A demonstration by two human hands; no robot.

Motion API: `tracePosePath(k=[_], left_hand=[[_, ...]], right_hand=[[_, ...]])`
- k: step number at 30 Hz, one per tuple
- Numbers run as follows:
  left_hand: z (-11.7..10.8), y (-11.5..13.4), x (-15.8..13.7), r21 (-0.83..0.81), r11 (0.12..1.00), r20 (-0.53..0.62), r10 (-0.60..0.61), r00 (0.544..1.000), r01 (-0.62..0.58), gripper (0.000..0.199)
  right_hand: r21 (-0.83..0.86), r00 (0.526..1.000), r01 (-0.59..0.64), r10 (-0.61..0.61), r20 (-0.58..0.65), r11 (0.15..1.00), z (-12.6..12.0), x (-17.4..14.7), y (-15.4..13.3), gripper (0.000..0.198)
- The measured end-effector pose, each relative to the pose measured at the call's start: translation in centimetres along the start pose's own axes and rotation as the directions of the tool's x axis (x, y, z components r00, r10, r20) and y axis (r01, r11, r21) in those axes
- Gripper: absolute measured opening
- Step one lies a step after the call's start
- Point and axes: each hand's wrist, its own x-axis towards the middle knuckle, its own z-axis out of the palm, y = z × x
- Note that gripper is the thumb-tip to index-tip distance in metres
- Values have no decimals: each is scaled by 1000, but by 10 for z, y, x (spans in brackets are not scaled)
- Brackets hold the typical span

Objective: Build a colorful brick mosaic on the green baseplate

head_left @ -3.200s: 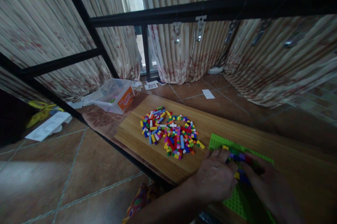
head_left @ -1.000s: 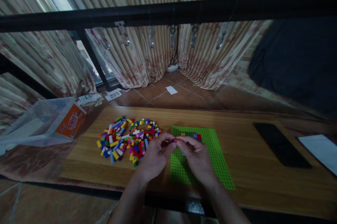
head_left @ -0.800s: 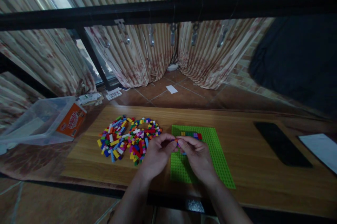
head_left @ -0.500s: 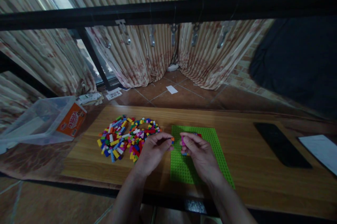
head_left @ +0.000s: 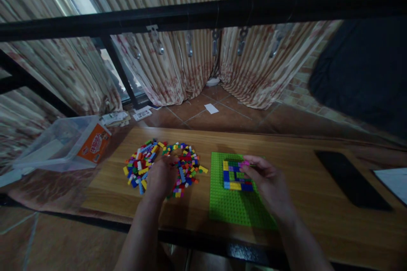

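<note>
Right hand (head_left: 269, 180) pinched a pink brick (head_left: 244, 163) over the green baseplate (head_left: 232, 209); left hand (head_left: 161, 175), its grip hidden, obscured loose bricks (head_left: 182, 173) near a bin (head_left: 60, 139).

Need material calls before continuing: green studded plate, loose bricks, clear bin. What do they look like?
Green studded plate: likely molded plastic, fairly matte; regular studs, even color.
Loose bricks: probably hard plastic; uniform bright colors. Finish too small to judge.
Clear bin: seemingly plastic, slightly hazy; see-through walls.
</note>
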Motion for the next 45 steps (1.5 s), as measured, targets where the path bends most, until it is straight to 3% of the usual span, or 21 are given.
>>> tracePosePath(k=[5, 10, 13, 16, 29, 37, 45], left_hand=[[-2, 5, 0, -20, 1000, -83, 14, 996, -16, 36], [10, 36, -12, -300, 922, -165, 203, 965, -245, 27], [23, 60, -27, -424, 836, -74, 350, 934, -347, 25], [35, 76, -39, -434, 813, 14, 436, 900, -388, 25], [51, 85, -43, -310, 855, 93, 462, 882, -416, 24], [50, 90, -44, -276, 876, 123, 440, 889, -396, 23], [48, 89, -45, -257, 883, 155, 438, 886, -392, 25]], right_hand=[[-101, 997, 68, -70, -12, 993, -12, 4, 9, 26], [-214, 998, 39, -48, -39, 976, -23, 7, 17, 31], [-251, 998, 43, -54, -38, 967, -24, 6, 18, 31], [-241, 997, 78, -80, 1, 967, -22, 2, 15, 29], [-451, 987, 146, -97, 131, 880, -21, -6, 9, 20], [-487, 980, 201, -178, 92, 850, -5, -13, 13, 20], [-673, 954, 253, -295, 54, 695, 9, -24, 17, 17]])
